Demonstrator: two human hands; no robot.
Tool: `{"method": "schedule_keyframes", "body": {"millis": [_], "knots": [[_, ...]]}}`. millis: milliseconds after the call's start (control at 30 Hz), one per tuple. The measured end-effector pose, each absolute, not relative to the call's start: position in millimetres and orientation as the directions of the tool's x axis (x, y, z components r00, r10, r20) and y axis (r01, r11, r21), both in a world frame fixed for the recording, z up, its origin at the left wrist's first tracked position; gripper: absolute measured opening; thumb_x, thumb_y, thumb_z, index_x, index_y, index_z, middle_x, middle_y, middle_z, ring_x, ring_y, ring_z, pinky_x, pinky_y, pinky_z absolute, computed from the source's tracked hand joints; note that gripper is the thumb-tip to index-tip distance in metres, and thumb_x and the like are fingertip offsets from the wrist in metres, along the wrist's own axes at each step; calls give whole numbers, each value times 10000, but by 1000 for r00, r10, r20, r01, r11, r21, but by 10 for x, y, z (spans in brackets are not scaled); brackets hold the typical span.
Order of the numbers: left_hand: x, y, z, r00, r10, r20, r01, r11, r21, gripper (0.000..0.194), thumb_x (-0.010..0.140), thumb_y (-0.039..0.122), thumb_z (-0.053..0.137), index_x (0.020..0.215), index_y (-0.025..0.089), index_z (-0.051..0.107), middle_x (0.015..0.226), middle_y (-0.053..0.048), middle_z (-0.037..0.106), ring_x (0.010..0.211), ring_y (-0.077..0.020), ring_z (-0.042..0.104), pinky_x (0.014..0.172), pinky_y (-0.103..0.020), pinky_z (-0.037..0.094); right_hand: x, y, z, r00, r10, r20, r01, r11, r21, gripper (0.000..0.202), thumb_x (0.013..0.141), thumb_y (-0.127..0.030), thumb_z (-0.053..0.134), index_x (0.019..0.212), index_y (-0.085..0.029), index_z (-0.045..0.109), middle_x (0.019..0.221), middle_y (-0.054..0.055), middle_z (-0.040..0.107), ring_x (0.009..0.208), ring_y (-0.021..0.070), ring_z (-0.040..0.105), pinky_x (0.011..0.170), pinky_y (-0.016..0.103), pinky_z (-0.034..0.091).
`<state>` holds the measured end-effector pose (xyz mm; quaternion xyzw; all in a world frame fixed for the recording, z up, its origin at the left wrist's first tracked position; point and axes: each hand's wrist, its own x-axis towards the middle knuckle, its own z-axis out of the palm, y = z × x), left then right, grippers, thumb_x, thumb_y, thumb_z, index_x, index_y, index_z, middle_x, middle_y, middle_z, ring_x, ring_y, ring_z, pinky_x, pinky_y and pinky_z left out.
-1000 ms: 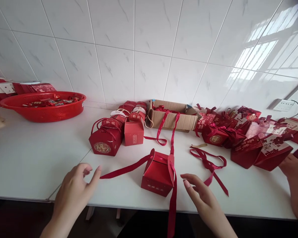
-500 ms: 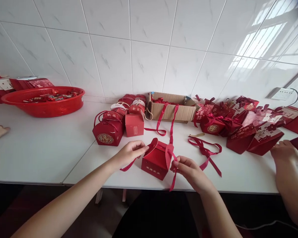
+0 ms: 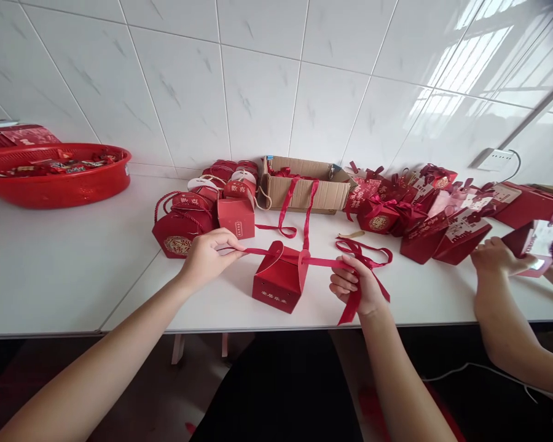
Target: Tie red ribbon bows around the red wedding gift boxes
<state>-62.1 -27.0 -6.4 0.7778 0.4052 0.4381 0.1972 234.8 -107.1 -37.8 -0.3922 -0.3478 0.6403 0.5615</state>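
A small red box (image 3: 279, 285) stands on the white worktop (image 3: 50, 264) near its front edge, between the person's two hands, with pale lettering along its front face and two curved flaps rising at the top. A red ribbon (image 3: 322, 262) stretches across the top of the box and out to either side, drawn nearly straight. The left hand (image 3: 207, 259) pinches one end, thumb and fingers closed on it just left of the box; the right hand (image 3: 360, 285) has its fingers curled shut around the other side, a loose tail hanging below the fist. Neither hand touches the box itself. Behind the left hand sits a dark red box with a gold emblem (image 3: 182, 232), and beside it a lighter red box (image 3: 236, 218), with more boxes behind them. Against the tiled wall (image 3: 262, 92) stands an open cardboard carton (image 3: 325, 195), two ribbon strands hanging over its front; one reaches down behind the small red box. A loose looped ribbon (image 3: 381, 250) lies behind the right hand, and past it a cluster of bow-topped boxes (image 3: 421, 236). At the far right, another person's hand (image 3: 493, 256) touches a dark box. On the left rests a red plastic basin (image 3: 74, 195) of small wrapped items.
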Motion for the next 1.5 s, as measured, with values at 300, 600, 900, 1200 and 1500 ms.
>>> {"method": "schedule_keyframes", "body": {"millis": [300,600,900,1200,1500], "knots": [[-599,-288,-330,373,816,441,562,-577,593,200,721,354,673,606,194,638,660,-16,659,624,-148,596,592,-249,481,2536,-1065,-475,-61,989,-134,-22,-136,-991,456,749,-446,671,546,-207,339,485,-92,237,451,59,149,453,252,86],[-642,-432,-377,382,826,414,604,-562,565,166,726,292,658,593,196,630,655,-13,655,614,-153,603,580,-246,461,2631,-968,-477,74,997,-28,326,-51,-944,451,705,-539,679,564,-188,432,532,-66,302,491,68,213,452,246,150],[-655,-737,-411,290,755,588,730,-572,374,161,741,339,664,786,201,594,773,-28,646,761,-207,601,708,-306,441,2510,-1043,-508,355,840,410,683,66,-728,352,760,-520,620,909,-200,621,974,87,569,808,211,530,681,338,436],[-498,-1136,-478,424,901,93,737,-403,543,376,927,397,328,950,193,643,485,27,502,460,-174,499,486,-267,323,2069,-1507,-582,100,994,55,455,3,-891,489,880,-593,391,764,-176,618,529,-13,459,497,136,438,485,256,339],[-599,-690,-345,176,980,90,45,-99,994,453,843,509,488,1157,201,600,1031,-74,658,943,-235,604,791,-333,450,1985,-1184,-617,287,946,-149,-205,-92,-975,478,767,-652,534,801,-182,615,789,42,662,396,82,441,344,214,242]]}}
